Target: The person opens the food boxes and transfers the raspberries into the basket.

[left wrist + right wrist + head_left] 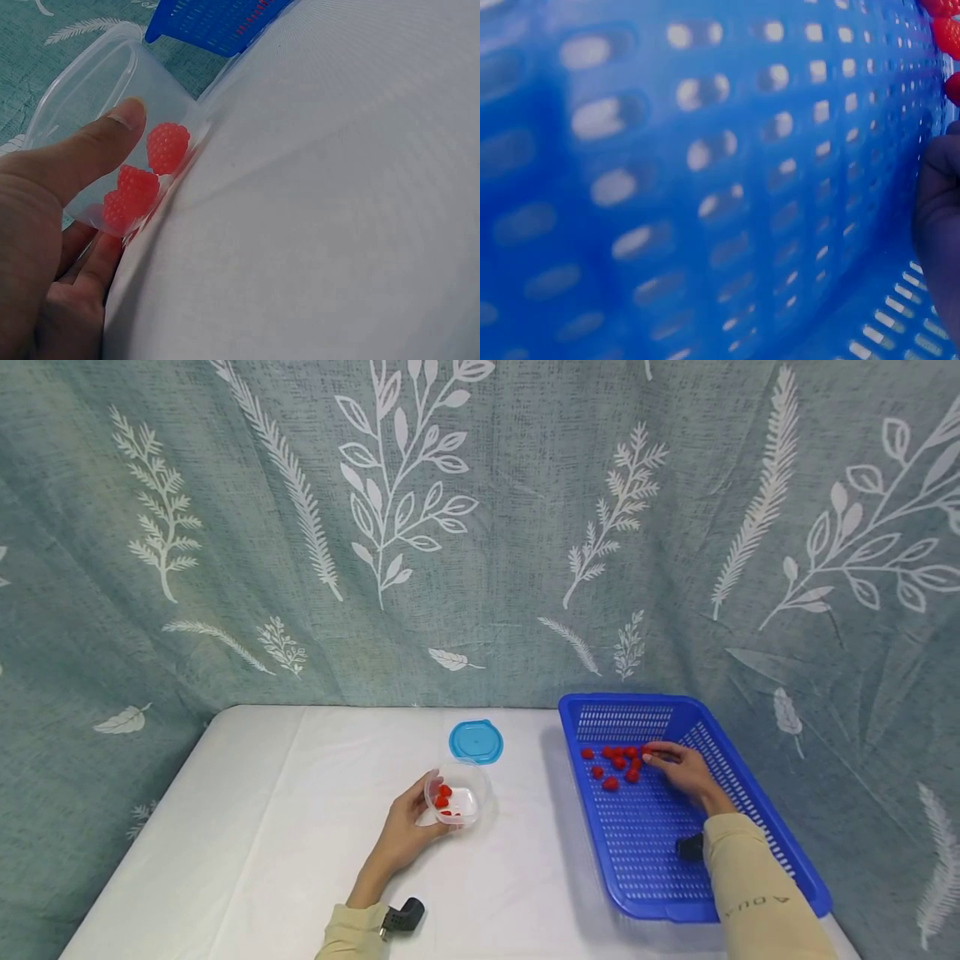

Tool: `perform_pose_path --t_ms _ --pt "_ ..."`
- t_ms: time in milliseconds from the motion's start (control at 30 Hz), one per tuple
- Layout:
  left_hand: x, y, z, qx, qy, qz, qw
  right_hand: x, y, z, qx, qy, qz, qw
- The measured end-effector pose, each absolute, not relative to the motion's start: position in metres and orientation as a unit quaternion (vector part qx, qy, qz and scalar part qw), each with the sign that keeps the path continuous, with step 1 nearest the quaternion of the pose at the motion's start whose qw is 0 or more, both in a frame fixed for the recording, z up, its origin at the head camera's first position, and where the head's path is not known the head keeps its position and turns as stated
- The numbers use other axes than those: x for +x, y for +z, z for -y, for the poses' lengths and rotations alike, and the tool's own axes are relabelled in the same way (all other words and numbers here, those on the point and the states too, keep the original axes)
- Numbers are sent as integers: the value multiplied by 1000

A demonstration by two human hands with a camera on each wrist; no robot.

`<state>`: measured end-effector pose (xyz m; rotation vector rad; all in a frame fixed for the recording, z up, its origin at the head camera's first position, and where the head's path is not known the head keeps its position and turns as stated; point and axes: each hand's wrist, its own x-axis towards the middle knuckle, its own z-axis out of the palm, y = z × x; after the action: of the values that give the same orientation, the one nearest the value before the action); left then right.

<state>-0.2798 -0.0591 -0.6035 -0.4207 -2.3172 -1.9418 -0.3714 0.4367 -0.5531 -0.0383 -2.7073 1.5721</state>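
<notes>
My left hand point(405, 833) grips a clear plastic container point(474, 787) by its side, thumb across the wall and fingers beneath in the left wrist view. Inside it lie several red raspberries point(168, 148), gathered toward the hand's side. The container is tilted on the white table. Over in the blue basket point(652, 852), my right hand point(684, 772) pinches a raspberry point(647, 749) between thumb and fingertips at the far end. More loose raspberries point(618, 762) lie to the left of that hand on the basket's floor. In the right wrist view the fingertips are mostly out of frame.
A round blue lid point(477, 742) lies on the white table point(300, 827) just behind the container. The basket has raised, slotted walls and stands at the table's right side. A green leaf-patterned cloth point(495, 568) hangs behind the table.
</notes>
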Motion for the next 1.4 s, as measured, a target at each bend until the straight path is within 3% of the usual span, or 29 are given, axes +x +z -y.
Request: perform_pose_path --t_ms 467,667,900,1133,1267,1400 --pt "-279 -602 59 -137 -641 755 37 -365 -550 -439 -6 511 859 -29" --pt "-279 -603 58 -128 -642 755 40 -367 -538 -434 0 504 864 -11" --pt "-269 -585 52 -112 -632 766 46 -372 -476 -397 46 470 878 79" --pt "-264 -576 51 -116 -635 761 58 -344 -393 -324 109 514 843 114" --pt "-271 -589 52 -101 -630 769 46 -325 -372 -287 161 526 828 106" --pt "-276 -597 54 -105 -632 766 43 -316 -371 -255 200 529 822 61"
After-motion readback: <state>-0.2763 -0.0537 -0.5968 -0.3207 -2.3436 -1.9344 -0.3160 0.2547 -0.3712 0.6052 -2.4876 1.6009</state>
